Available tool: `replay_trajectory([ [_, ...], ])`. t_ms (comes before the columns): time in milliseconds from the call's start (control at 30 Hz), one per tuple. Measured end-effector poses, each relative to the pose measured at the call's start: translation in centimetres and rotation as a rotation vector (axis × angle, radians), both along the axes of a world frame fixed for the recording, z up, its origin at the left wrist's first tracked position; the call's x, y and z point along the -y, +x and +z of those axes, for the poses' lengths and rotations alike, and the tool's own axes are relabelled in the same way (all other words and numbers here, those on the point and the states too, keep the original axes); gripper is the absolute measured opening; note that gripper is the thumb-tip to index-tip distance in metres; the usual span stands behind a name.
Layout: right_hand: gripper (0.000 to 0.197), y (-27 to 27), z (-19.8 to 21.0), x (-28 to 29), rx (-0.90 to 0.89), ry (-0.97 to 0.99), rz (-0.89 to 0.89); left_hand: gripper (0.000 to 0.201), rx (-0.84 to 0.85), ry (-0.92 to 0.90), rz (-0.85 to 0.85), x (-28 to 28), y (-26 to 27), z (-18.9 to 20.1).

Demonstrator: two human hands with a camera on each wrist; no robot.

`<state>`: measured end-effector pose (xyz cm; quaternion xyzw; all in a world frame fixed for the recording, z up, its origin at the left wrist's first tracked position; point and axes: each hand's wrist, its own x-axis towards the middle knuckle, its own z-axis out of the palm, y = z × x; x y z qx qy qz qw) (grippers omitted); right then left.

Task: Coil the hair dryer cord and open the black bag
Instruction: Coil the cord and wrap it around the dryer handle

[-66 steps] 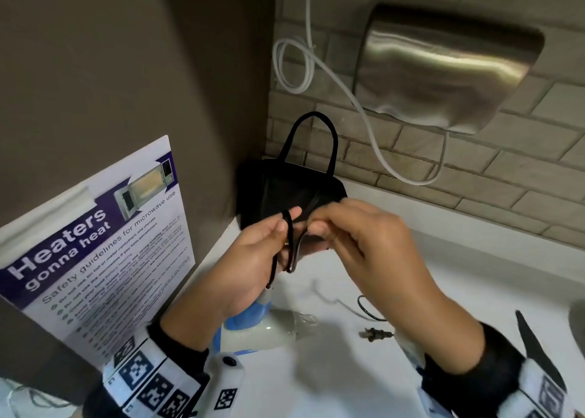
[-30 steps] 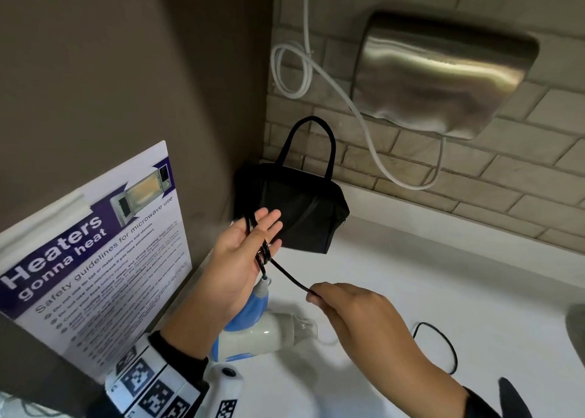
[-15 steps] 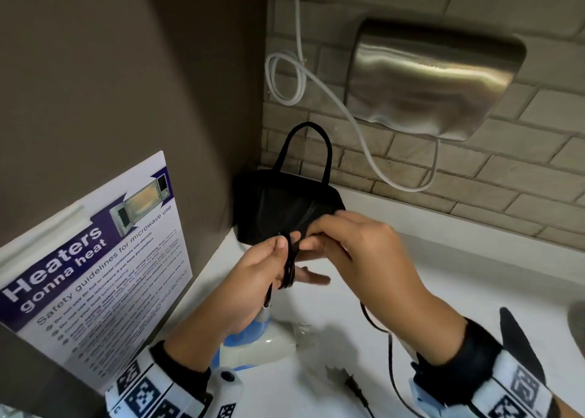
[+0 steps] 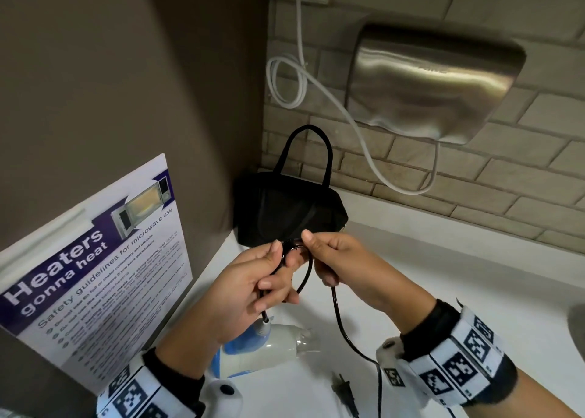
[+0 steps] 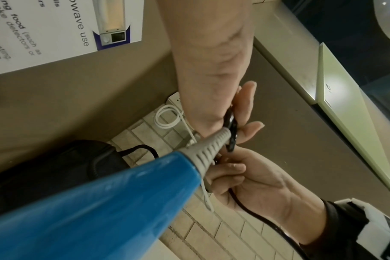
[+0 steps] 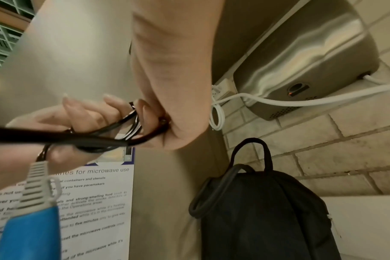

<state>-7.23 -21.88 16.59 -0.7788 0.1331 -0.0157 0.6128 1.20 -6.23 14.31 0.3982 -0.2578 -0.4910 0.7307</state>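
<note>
My left hand (image 4: 269,278) holds small loops of the black hair dryer cord (image 4: 340,319) above the counter. My right hand (image 4: 323,256) pinches the same cord at the top of the loops, right beside the left fingers. The blue and white hair dryer (image 4: 256,351) lies on the counter under my left wrist; its blue handle (image 5: 100,202) fills the left wrist view. Loose cord trails down past my right wrist to the plug (image 4: 343,392) on the counter. The black bag (image 4: 285,215) stands zipped in the corner behind my hands, handles up, also seen as the bag (image 6: 267,211) in the right wrist view.
A steel hand dryer (image 4: 433,82) hangs on the brick wall, its white cable (image 4: 294,79) looping to a wall socket above. A microwave safety poster (image 4: 88,269) covers the brown side panel at left. The white counter (image 4: 459,284) stretches to the right.
My right hand went down and out along the cord, then came back up to my left hand, laying another loop. The plug has slid closer to me across the counter.
</note>
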Motion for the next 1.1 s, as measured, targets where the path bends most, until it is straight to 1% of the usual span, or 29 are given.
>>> replay_trajectory([
  [67,0.051,-0.1,-0.2,0.2,-0.049,0.105,-0.005,0.028,-0.012,-0.01,-0.009,0.1,0.2,-0.2],
  [133,0.055,-0.2,-0.5,0.3,-0.097,0.257,-0.012,0.03,-0.001,-0.01,-0.018,0.2,0.2,-0.4],
  [167,0.053,-0.2,-0.5,0.3,-0.119,0.343,-0.019,0.031,0.007,-0.008,-0.017,0.2,0.2,-0.3],
  [200,0.046,-0.3,-0.4,0.3,-0.132,0.422,-0.024,0.032,0.013,-0.002,-0.007,0.3,0.3,-0.2],
  [267,0.036,-0.5,-0.2,0.3,-0.133,0.516,-0.027,0.033,0.009,0.016,0.038,0.3,0.7,0.0],
  [333,0.031,-0.5,-0.1,0.5,-0.118,0.539,-0.016,0.035,0.022,0.035,0.081,0.4,1.1,0.0],
  [400,0.032,-0.6,0.1,0.5,-0.126,0.558,0.025,0.036,0.06,0.049,0.093,0.5,1.2,0.0],
  [467,0.035,-0.7,0.4,0.5,-0.155,0.62,0.092,0.038,0.074,0.053,0.083,0.5,1.1,-0.1],
  [600,0.033,-0.8,0.5,0.4,-0.177,0.726,0.171,0.037,0.043,0.064,0.075,0.7,1.0,-0.3],
  [700,0.029,-0.9,0.2,0.4,-0.184,0.842,0.227,0.037,0.018,0.075,0.078,0.7,1.0,-0.5],
  [767,0.025,-0.9,0.1,0.1,-0.154,0.855,0.208,0.036,-0.029,0.056,0.056,0.6,1.2,-0.5],
  [900,0.024,-0.9,0.1,-0.1,-0.046,0.793,0.079,0.035,-0.143,0.005,-0.011,0.5,1.2,-0.5],
  [1000,0.027,-0.8,-0.1,0.0,-0.015,0.832,0.03,0.032,-0.166,-0.021,-0.014,0.3,1.1,-0.9],
  [1100,0.028,-0.8,-0.8,-0.1,0.001,0.843,0.007,0.027,-0.155,-0.035,-0.001,0.5,1.1,-1.4],
])
